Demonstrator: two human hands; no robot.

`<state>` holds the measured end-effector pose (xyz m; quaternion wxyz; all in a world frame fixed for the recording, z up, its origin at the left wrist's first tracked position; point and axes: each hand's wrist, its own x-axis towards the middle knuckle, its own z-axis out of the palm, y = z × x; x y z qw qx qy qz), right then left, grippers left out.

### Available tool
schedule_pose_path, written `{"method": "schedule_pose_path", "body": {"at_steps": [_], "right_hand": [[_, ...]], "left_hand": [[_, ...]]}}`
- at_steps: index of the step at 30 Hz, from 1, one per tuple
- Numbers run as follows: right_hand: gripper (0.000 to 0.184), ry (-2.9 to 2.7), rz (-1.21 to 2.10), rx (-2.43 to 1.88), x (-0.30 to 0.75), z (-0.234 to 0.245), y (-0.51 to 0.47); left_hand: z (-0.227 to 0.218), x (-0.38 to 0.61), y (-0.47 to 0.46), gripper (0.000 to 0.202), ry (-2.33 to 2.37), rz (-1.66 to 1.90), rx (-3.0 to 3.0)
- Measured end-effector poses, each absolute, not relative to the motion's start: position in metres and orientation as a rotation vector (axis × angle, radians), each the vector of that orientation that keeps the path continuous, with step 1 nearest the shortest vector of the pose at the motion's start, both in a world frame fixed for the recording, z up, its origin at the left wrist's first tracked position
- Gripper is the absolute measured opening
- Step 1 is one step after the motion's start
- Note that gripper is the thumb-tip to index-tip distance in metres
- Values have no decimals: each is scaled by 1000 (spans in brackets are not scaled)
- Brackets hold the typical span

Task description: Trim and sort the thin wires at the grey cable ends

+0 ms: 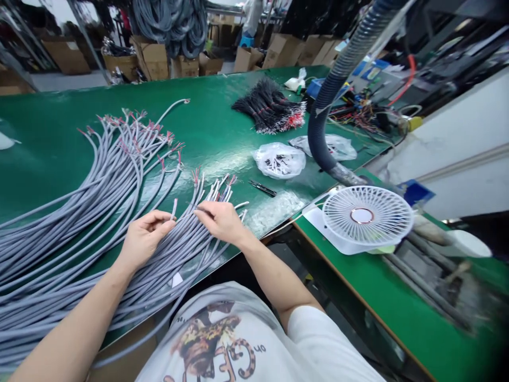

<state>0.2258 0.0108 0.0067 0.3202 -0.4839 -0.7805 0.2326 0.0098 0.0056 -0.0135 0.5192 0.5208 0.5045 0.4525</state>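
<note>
Head view: left hand (143, 239) pinching 1 grey cable (173, 209), right hand (221, 220) on bundle (119, 175).

Green-topped workbench (214, 124), long, running diagonally away. Grey sheathed cables (99, 212) fanned across left half, stripped ends with red cores pointing toward far edge, cables trailing over left and near edges. Bundle of black wires with red ends (270, 109) near far edge, centre. Two clear plastic bags (279, 161) right of centre, small black parts inside nearer one. Black-handled pliers (262, 188) near front edge, beside bags. Lower green bench (382, 297) at right corner, white fan (368, 216) on it.
</note>
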Motion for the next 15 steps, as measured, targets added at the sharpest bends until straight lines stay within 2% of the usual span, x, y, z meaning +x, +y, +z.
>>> {"method": "schedule_pose_path", "body": {"at_steps": [6, 10, 15], "right_hand": [[27, -1812, 287, -2017, 295, -12, 38], [32, -1893, 264, -2059, 320, -31, 49], [33, -1923, 70, -2081, 354, -26, 49]], "left_hand": [[-8, 14, 4, 28, 1192, 1079, 1174], [-7, 14, 4, 22, 1162, 1124, 1326], [6, 18, 5, 12, 1136, 1200, 1498]]}}
